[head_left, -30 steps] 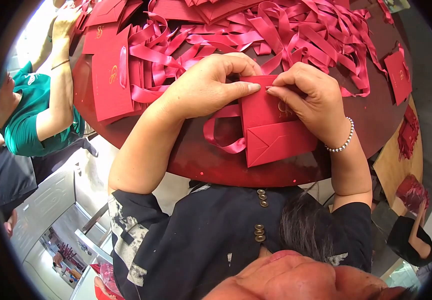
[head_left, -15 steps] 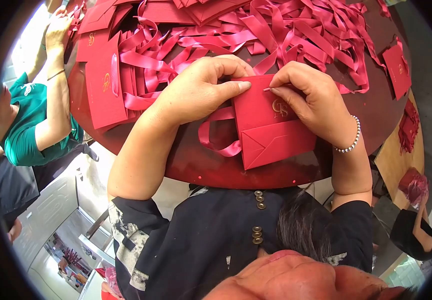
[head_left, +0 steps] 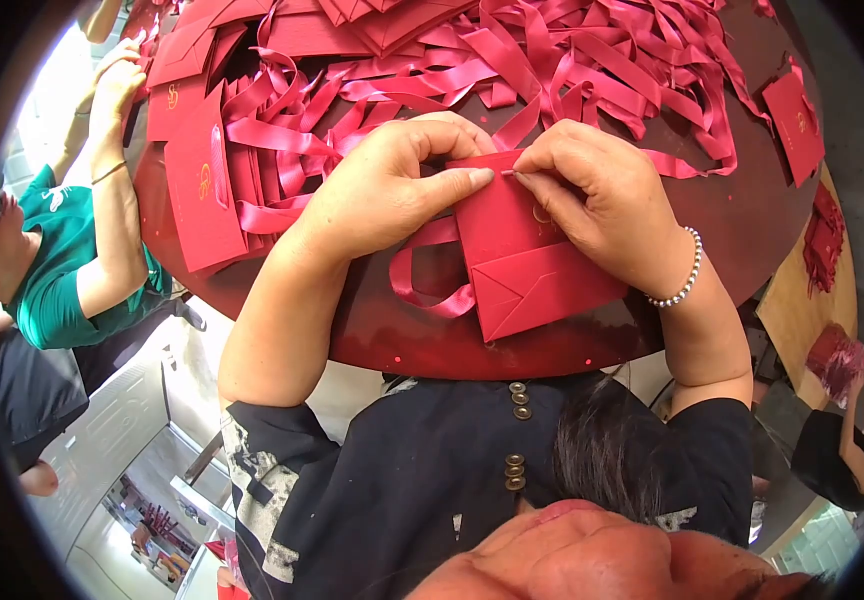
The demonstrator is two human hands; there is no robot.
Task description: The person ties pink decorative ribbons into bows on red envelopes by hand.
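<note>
A small red paper gift bag [head_left: 512,230] lies on the round table in front of me, its folded base toward my body. My left hand [head_left: 407,175] grips its top edge, thumb on the front face and the other fingers behind. My right hand [head_left: 602,195] pinches a small, thin, pale piece [head_left: 509,172] just below the same edge; its kind is too small to tell. Those fingers partly cover the bag's gold logo. A pink ribbon loop [head_left: 430,275] hangs out on the bag's left side.
Loose pink ribbons [head_left: 552,70] and stacked red bags [head_left: 202,185] cover the far side of the dark red table [head_left: 382,335]. Another red bag [head_left: 792,125] sits at the right rim. A person in a green shirt [head_left: 72,250] works at left; another person's arm [head_left: 857,440] shows at right.
My right hand has slid left along the bag's top, closer to my left thumb, and hides more of the logo. The bag has shifted slightly left in view.
</note>
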